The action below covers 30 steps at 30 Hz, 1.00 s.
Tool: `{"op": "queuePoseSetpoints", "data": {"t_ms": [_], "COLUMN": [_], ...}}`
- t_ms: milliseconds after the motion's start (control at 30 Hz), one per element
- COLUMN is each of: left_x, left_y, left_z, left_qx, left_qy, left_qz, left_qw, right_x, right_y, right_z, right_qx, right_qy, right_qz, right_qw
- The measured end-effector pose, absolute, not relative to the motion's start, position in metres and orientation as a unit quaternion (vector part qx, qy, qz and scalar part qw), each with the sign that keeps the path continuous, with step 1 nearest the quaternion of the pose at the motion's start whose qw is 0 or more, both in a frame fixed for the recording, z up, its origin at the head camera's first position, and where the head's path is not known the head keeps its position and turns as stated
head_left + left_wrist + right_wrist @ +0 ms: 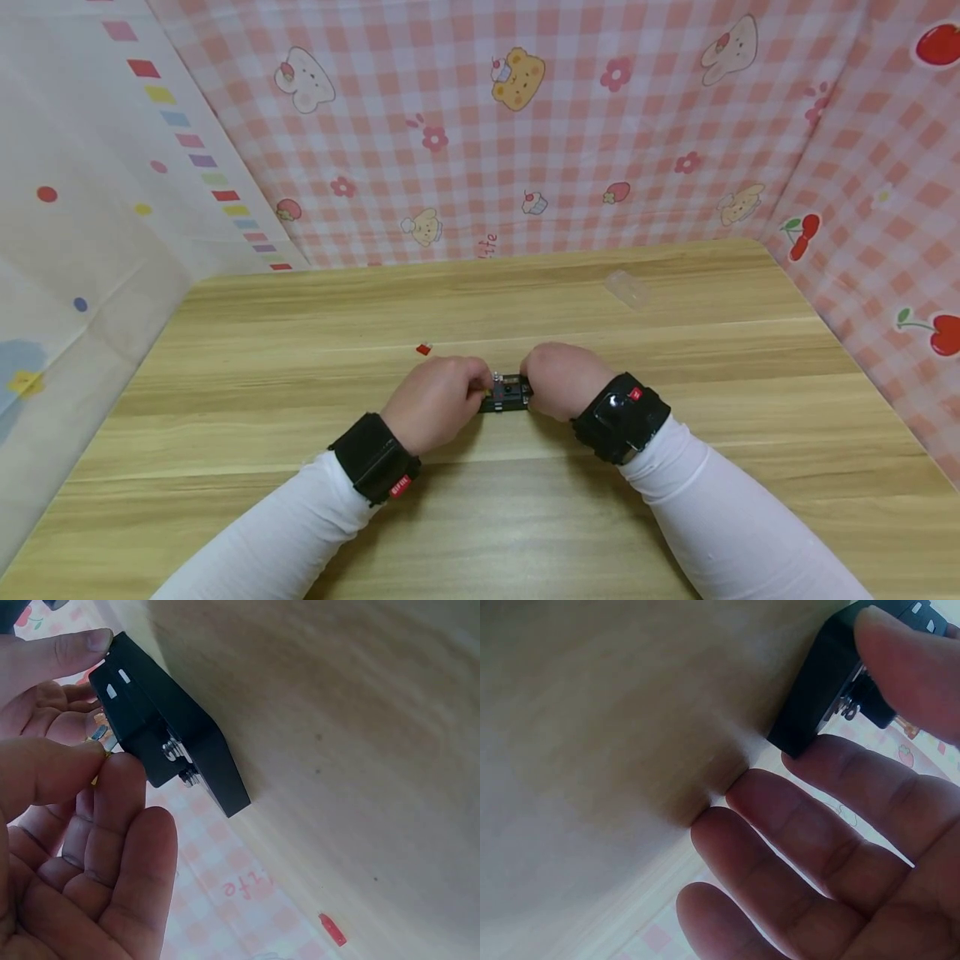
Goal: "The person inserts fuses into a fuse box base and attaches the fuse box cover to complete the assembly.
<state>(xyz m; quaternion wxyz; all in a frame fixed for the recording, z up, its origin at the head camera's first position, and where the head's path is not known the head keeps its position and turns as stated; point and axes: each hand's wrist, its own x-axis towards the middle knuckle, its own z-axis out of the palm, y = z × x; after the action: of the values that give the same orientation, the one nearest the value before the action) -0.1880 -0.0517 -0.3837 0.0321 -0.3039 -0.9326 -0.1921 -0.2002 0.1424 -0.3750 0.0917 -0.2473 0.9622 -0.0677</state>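
Observation:
A small black block-shaped device (pixel 512 393) with metal coils and fittings lies low over the table between the two hands. My right hand (pixel 570 379) grips its right end, thumb (pixel 911 671) on one side and index finger at the lower corner; the other fingers extend loosely. At the device's left end, my left hand (pixel 442 400) pinches a tiny yellow piece (pixel 109 754) between thumb and index fingertip, right beside the black body. Most of that piece is hidden by the fingers, and I cannot tell what it is.
A little red piece (pixel 424 349) lies on the wooden table (pixel 300 325) beyond the left hand. Farther back on the right is a clear plastic piece (pixel 628 289). Patterned cloth (pixel 465 167) closes off the table's back and sides.

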Motion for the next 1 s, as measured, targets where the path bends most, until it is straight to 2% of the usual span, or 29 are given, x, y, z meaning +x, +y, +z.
{"op": "queuePoseSetpoints", "data": {"t_ms": [667, 1000], "left_x": [-0.1879, -0.1874], "left_y": [-0.0493, -0.0487], "left_z": [-0.3791, -0.3807], "left_qx": [-0.292, -0.300], "left_qy": [-0.939, -0.938], "left_qz": [-0.184, -0.173], "left_qw": [0.009, 0.032], "right_x": [-0.1998, -0.2001], "right_y": [0.1425, 0.1429], "right_z": [-0.3746, -0.3753], "right_qx": [-0.244, -0.244], "right_qy": [0.962, 0.963], "right_qz": [-0.072, -0.071], "right_qw": [0.095, 0.090]}}
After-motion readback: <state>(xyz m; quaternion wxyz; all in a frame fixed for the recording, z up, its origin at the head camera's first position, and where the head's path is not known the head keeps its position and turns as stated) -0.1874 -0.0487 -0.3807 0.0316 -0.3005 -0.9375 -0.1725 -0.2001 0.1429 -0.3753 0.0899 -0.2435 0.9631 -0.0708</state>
